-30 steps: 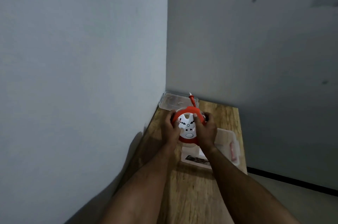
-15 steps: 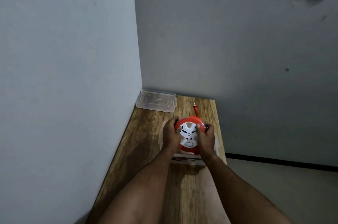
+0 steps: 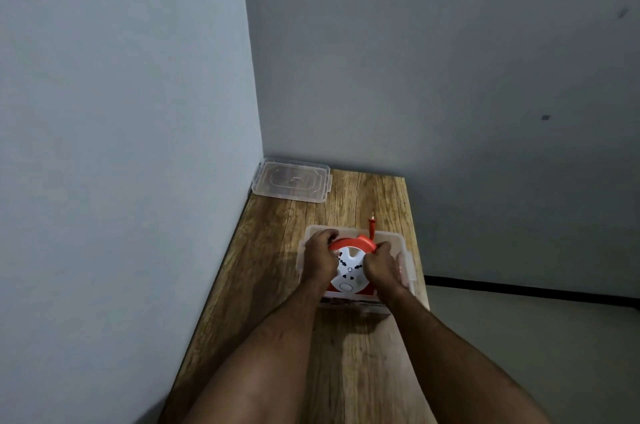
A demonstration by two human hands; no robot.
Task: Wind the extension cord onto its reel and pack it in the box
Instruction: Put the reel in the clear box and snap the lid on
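Note:
The cord reel (image 3: 350, 271) is orange with a white socket face and lies flat inside the clear plastic box (image 3: 407, 259) on the wooden table. My left hand (image 3: 320, 259) grips its left rim and my right hand (image 3: 380, 264) grips its right rim. The orange plug end (image 3: 372, 226) sticks up past the box's far wall. The wound cord itself is hidden under the reel's face and my hands.
The box's clear lid (image 3: 292, 180) lies at the table's far left corner against the walls. The narrow wooden table (image 3: 277, 268) stands in a room corner, wall to its left and behind. Its right edge drops to the floor (image 3: 519, 337).
The reel has gone down from above the table into the box, still held by both hands. The view has shifted, so the lid and table appear farther away.

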